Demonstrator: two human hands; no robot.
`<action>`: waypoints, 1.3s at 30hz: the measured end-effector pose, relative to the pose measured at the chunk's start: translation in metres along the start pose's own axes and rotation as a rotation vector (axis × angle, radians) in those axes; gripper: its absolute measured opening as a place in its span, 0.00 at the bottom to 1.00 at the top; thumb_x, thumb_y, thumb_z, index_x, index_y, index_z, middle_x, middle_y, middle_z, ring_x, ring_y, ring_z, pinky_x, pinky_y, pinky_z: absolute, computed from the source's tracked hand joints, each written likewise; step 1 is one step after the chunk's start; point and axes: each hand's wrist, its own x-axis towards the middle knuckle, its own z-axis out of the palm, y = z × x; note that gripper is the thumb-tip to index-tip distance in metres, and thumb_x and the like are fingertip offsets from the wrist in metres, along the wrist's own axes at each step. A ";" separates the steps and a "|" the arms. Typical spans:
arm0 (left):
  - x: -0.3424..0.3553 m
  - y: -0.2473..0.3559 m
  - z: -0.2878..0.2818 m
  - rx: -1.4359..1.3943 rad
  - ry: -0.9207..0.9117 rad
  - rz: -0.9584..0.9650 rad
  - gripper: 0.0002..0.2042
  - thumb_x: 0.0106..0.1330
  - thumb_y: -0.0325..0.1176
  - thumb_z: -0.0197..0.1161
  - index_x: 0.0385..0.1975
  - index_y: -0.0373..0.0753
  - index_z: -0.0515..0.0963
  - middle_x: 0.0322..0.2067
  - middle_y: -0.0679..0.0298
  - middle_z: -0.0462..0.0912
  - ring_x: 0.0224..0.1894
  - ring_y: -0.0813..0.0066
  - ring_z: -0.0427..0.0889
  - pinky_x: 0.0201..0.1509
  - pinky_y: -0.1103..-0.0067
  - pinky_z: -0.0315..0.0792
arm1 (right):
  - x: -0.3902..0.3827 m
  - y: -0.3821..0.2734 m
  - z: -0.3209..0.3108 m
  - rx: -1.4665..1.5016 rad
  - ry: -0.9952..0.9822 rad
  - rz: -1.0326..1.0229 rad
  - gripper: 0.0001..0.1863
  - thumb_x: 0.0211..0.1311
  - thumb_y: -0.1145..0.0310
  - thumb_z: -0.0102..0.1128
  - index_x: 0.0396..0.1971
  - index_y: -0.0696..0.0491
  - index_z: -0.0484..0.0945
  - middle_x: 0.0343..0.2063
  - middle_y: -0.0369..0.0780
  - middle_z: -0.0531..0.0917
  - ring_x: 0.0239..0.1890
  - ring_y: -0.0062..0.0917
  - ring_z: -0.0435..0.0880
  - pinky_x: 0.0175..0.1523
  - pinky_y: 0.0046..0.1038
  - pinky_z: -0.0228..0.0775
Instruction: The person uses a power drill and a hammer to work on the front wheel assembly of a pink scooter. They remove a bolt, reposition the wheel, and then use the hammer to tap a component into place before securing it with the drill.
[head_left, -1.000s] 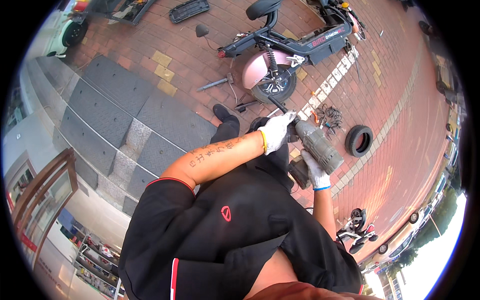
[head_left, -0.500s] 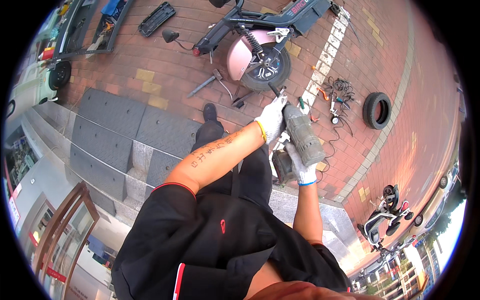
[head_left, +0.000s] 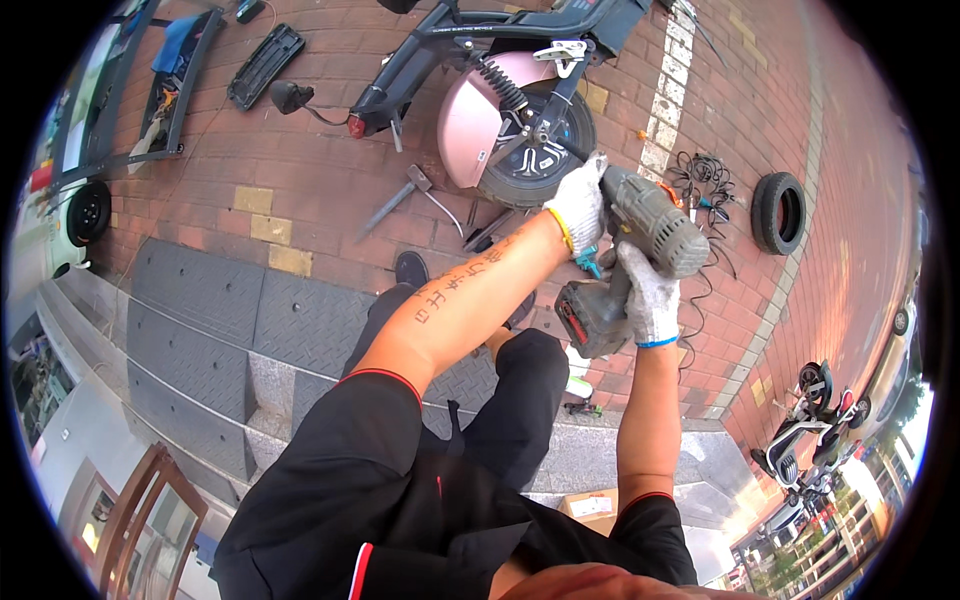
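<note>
My left hand (head_left: 578, 203), in a white glove, is closed on the front of a grey cordless impact wrench (head_left: 655, 225). My right hand (head_left: 650, 298), also gloved, wraps round its handle above the battery (head_left: 592, 318). The wrench's front points toward the hub of a dark electric scooter's rear wheel (head_left: 538, 140); whether it touches is hidden by my left hand. A pink fender (head_left: 465, 120) covers the wheel's left side, beside a coil spring shock (head_left: 502, 82). A hammer-like tool (head_left: 395, 200) lies on the bricks below.
A loose tyre (head_left: 778, 212) and tangled hoses (head_left: 700, 175) lie right. Rubber step ramps (head_left: 190, 320) and stone steps are lower left, with a cardboard box (head_left: 590, 510) below me. A black tray (head_left: 265, 65) and tool cart (head_left: 170, 90) are upper left; parked scooters (head_left: 810, 430) lower right.
Both my hands have moved up with the wrench, closer to the rear wheel. My knee is more bent, and the scooter appears larger in view.
</note>
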 end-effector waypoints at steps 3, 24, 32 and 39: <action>0.046 0.011 -0.023 0.001 -0.047 -0.044 0.25 0.79 0.56 0.51 0.59 0.40 0.76 0.59 0.54 0.82 0.61 0.54 0.77 0.71 0.60 0.66 | 0.047 0.036 0.004 -0.112 -0.006 -0.042 0.14 0.69 0.67 0.63 0.49 0.60 0.80 0.29 0.40 0.86 0.27 0.22 0.83 0.33 0.26 0.77; 0.220 0.009 -0.098 -0.227 -0.524 -0.005 0.29 0.82 0.58 0.38 0.58 0.41 0.77 0.52 0.58 0.86 0.53 0.56 0.85 0.59 0.60 0.78 | 0.150 0.058 0.013 -0.366 -0.007 -0.018 0.19 0.69 0.57 0.63 0.47 0.59 0.81 0.24 0.41 0.85 0.21 0.23 0.82 0.26 0.25 0.74; 0.217 0.020 -0.099 -0.136 -0.499 0.070 0.29 0.83 0.55 0.36 0.61 0.38 0.74 0.57 0.52 0.82 0.57 0.53 0.81 0.59 0.56 0.77 | 0.154 0.068 0.023 -0.354 0.002 -0.087 0.19 0.69 0.57 0.64 0.48 0.58 0.80 0.25 0.40 0.84 0.21 0.21 0.82 0.25 0.25 0.74; 0.208 0.011 -0.099 -0.080 -0.460 0.004 0.29 0.83 0.55 0.35 0.64 0.37 0.73 0.61 0.53 0.81 0.62 0.54 0.78 0.66 0.58 0.71 | 0.151 0.069 0.010 -0.364 0.028 -0.101 0.19 0.68 0.58 0.65 0.48 0.58 0.80 0.26 0.39 0.84 0.22 0.21 0.81 0.25 0.23 0.73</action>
